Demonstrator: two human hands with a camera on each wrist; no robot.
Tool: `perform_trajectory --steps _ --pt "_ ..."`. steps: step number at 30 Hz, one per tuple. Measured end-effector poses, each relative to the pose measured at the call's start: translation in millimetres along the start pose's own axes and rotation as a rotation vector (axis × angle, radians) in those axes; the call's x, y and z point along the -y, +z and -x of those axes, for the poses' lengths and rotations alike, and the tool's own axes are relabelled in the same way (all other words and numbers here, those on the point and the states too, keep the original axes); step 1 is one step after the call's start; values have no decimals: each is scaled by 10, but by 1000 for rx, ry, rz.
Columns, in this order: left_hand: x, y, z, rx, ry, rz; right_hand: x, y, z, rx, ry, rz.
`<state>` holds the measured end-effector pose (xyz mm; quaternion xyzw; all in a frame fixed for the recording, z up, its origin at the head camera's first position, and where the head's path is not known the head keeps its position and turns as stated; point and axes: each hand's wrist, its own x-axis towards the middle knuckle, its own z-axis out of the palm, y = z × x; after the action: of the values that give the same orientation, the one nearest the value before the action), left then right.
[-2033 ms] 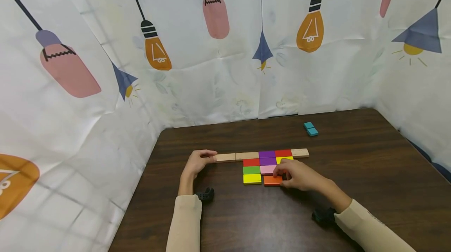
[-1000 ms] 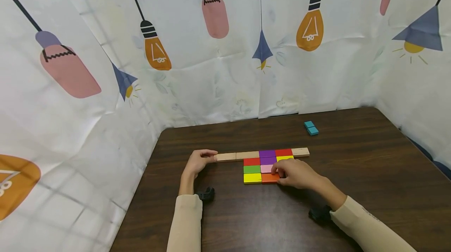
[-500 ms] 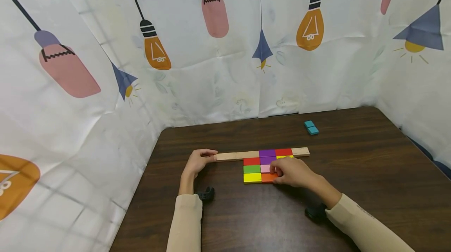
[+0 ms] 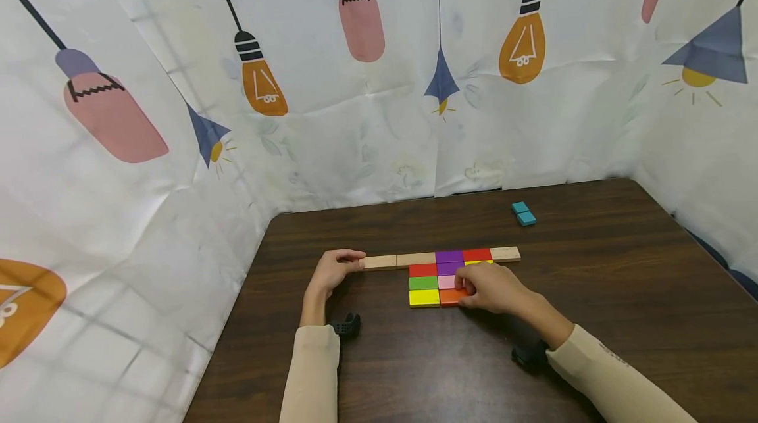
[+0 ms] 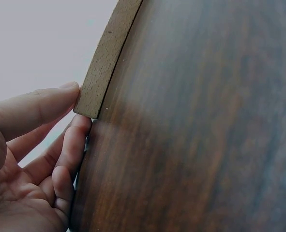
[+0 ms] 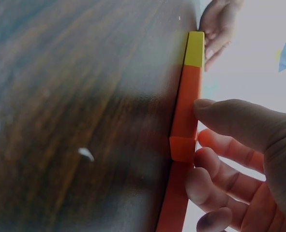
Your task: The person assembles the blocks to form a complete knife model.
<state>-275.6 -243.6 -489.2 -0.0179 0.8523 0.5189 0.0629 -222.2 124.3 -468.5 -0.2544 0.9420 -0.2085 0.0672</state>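
Flat coloured blocks lie edge to edge on the brown table. Two plain wooden blocks, the left wooden block and its neighbour, run left from a purple block. My left hand pinches the outer end of that left wooden block, thumb at its corner. Lower right in the group sits an orange block, touching a yellow block. My right hand holds this orange block, thumb near its edge and fingers at its right end. The right hand partly covers the orange block and a pink block.
Other blocks in the group are red, green and purple. A plain wooden block ends the back row. Two teal blocks lie farther back on the table. A printed curtain hangs behind.
The orange block has slid left and slightly back under my right hand, closing the gap to the yellow block. My left hand has stayed on the wooden block. The last half second shows almost no motion.
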Motion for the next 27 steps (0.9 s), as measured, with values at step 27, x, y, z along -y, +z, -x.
perform_trajectory --steps 27 --pt "13 4 -13 -1 -7 -8 -129 -6 -9 20 -50 -63"
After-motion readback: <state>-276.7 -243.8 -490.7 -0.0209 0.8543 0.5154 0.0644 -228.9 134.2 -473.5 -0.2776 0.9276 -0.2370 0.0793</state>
